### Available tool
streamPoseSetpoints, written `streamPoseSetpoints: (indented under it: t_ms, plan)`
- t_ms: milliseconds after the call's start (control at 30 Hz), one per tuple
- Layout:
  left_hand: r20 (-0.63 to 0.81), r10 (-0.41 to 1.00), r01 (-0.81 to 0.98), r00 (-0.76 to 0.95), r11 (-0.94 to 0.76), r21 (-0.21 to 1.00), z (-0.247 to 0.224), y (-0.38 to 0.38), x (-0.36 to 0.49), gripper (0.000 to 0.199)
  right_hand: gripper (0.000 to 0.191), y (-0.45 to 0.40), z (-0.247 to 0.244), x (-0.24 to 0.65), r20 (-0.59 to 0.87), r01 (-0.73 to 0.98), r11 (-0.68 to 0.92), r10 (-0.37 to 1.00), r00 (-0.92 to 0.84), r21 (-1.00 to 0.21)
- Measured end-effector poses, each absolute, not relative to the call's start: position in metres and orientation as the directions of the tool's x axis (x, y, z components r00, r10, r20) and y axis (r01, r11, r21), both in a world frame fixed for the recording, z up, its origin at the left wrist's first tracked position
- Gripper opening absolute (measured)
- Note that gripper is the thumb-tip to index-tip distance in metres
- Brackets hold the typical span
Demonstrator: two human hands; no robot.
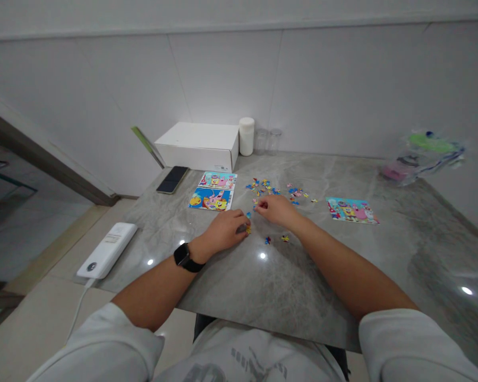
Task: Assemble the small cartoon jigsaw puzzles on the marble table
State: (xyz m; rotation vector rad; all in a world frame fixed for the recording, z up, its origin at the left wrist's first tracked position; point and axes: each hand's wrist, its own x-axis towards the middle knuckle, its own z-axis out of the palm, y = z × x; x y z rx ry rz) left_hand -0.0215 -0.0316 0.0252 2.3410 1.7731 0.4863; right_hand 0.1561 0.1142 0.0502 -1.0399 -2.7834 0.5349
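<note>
Small colourful jigsaw pieces (265, 185) lie scattered on the grey table, just beyond my hands. My left hand (226, 231), wearing a black watch on its wrist, rests on the tabletop with curled fingers closed at a yellow jigsaw piece (248, 229). A blue piece (248, 215) is just beyond those fingertips. To the right, my right hand (278, 210) pinches at the near edge of the scattered pieces; a small blue jigsaw piece shows at its fingertips, partly hidden. Nearer me lie a red-and-blue piece (267, 240) and a yellow piece (285, 239).
Cartoon picture cards (212, 191) lie left of the pieces, another card (352, 210) right. Behind are a phone (172, 180), white box (199, 140), white bottle (246, 137) and clear glasses (274, 140). A white power bank (107, 250) sits at the left edge, a plastic bag (418, 159) back right.
</note>
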Motion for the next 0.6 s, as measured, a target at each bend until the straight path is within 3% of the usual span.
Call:
streamPoseSetpoints:
  t_ms: [133, 600]
  plan:
    - [0.137, 0.942, 0.884, 0.305, -0.334, 0.327, 0.027, -0.03, -0.021, 0.013, 0.022, 0.127, 0.057, 0.165, 0.027, 0.615, 0.679, 0.68, -0.733, -0.402]
    - [0.102, 0.931, 0.887, 0.351, -0.365, 0.283, 0.026, -0.028, -0.021, 0.017, 0.024, 0.166, 0.093, 0.209, 0.133, 0.653, 0.581, 0.787, -0.602, -0.485]
